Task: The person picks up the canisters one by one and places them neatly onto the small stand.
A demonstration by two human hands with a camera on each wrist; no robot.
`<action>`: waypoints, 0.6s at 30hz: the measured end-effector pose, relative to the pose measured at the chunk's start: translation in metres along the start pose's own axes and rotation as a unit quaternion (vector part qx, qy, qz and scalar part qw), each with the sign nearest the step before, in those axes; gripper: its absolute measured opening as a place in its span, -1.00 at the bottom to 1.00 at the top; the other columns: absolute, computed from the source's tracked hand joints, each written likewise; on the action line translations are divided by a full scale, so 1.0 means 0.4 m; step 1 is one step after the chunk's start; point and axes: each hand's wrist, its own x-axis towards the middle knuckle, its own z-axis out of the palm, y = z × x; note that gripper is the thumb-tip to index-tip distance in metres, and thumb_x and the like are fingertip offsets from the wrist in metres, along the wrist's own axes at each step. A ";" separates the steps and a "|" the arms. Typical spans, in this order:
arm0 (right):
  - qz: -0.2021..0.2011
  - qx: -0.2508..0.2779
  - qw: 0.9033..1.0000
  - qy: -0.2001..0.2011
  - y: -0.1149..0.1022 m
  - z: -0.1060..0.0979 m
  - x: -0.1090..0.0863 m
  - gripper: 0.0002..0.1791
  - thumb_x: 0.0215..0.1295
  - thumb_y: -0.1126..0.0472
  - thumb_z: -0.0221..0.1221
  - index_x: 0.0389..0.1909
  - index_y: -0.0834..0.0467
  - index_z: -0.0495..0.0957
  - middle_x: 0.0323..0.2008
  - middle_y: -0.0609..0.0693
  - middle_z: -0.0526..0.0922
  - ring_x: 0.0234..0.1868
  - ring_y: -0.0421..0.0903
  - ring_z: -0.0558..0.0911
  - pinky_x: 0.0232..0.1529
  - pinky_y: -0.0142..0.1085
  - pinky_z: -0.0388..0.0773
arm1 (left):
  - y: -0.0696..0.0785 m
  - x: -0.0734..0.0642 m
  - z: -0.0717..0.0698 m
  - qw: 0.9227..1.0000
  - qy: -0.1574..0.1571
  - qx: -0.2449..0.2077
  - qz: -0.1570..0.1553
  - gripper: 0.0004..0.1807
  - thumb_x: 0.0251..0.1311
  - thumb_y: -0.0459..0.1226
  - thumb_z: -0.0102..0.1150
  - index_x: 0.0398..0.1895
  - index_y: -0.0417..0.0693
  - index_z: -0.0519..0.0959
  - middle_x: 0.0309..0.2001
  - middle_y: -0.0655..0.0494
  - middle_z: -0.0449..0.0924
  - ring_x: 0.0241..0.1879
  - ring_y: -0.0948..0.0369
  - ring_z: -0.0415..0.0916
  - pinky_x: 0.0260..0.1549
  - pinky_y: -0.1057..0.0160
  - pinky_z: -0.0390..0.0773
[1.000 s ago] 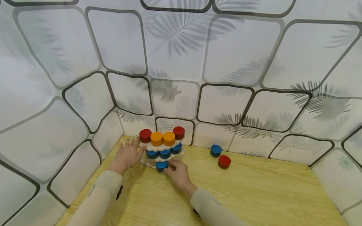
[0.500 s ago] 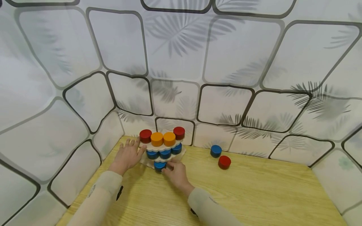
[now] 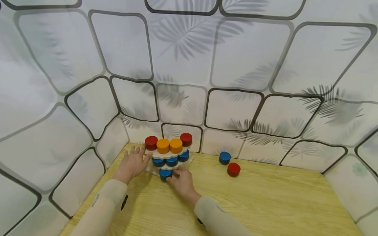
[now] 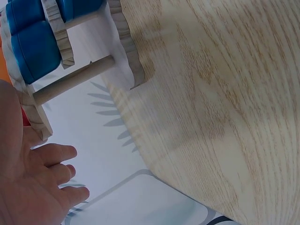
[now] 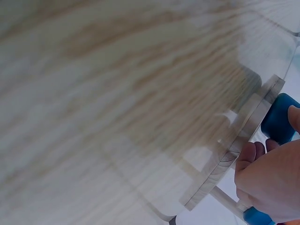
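A tiered wooden rack (image 3: 169,156) with scalloped shelves stands near the back left corner. On its top tier sit two red cylinders (image 3: 151,143) and two orange cylinders (image 3: 163,146); three blue cylinders (image 3: 172,161) line the tier below. At the lowest tier, my right hand (image 3: 183,183) pinches a blue cylinder (image 3: 165,174), its thumb against that same blue piece (image 5: 279,119) in the right wrist view. My left hand (image 3: 133,164) rests against the rack's left side, fingers extended and thumb by the upper shelf (image 4: 35,115) in the left wrist view.
A loose blue cylinder (image 3: 225,158) and a loose red cylinder (image 3: 233,169) lie to the right on the wooden table (image 3: 265,200). Patterned walls (image 3: 183,105) close off the table's back and sides.
My right hand has slid slightly left along the lowest tier, and the blue cylinder has shifted left with it. The left hand stays in place by the rack.
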 end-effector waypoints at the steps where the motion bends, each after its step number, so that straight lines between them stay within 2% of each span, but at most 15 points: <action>1: 0.001 0.000 1.000 0.000 -0.001 0.000 0.000 -0.60 0.22 0.26 0.50 0.00 0.44 0.75 0.07 0.29 0.72 0.12 0.21 0.69 0.20 0.12 0.64 | 0.000 0.000 0.000 1.000 0.000 0.001 0.000 -0.18 0.69 0.14 -0.38 0.67 -0.33 0.05 0.54 -0.48 0.23 0.58 -0.45 0.04 0.50 -0.51 0.01; 5: 0.005 -0.003 1.000 0.000 -0.002 0.001 0.001 -0.61 0.22 0.25 0.50 -0.01 0.42 0.76 0.06 0.27 0.73 0.11 0.21 0.69 0.20 0.13 0.63 | -0.003 -0.001 0.002 1.000 0.001 0.001 0.002 -0.18 0.69 0.14 -0.38 0.67 -0.33 0.05 0.54 -0.48 0.24 0.57 -0.45 0.05 0.50 -0.52 0.01; 10: 0.032 -0.004 0.999 -0.008 -0.004 -0.002 0.001 -0.62 0.23 0.21 0.50 -0.02 0.37 0.77 0.07 0.22 0.73 0.10 0.16 0.68 0.23 0.11 0.63 | -0.005 0.002 0.007 1.000 -0.001 0.005 0.002 -0.18 0.69 0.15 -0.38 0.67 -0.31 0.05 0.54 -0.47 0.24 0.57 -0.44 0.06 0.50 -0.51 0.03; 14: 0.044 0.013 0.999 -0.017 -0.008 -0.012 -0.003 -0.62 0.24 0.20 0.49 0.00 0.34 0.77 0.08 0.20 0.73 0.11 0.14 0.69 0.23 0.10 0.64 | -0.007 0.003 0.010 1.000 -0.001 0.002 -0.001 -0.18 0.68 0.16 -0.38 0.68 -0.30 0.04 0.55 -0.46 0.24 0.58 -0.45 0.04 0.50 -0.50 0.03; 18: 0.051 0.031 0.998 -0.025 -0.006 -0.031 -0.006 -0.64 0.27 0.19 0.45 0.05 0.24 0.78 0.07 0.11 0.76 0.07 0.03 0.70 0.14 -0.05 0.70 | -0.008 0.003 0.012 1.000 0.000 -0.002 -0.002 -0.17 0.68 0.16 -0.39 0.68 -0.29 0.03 0.55 -0.45 0.23 0.58 -0.45 0.03 0.51 -0.51 0.01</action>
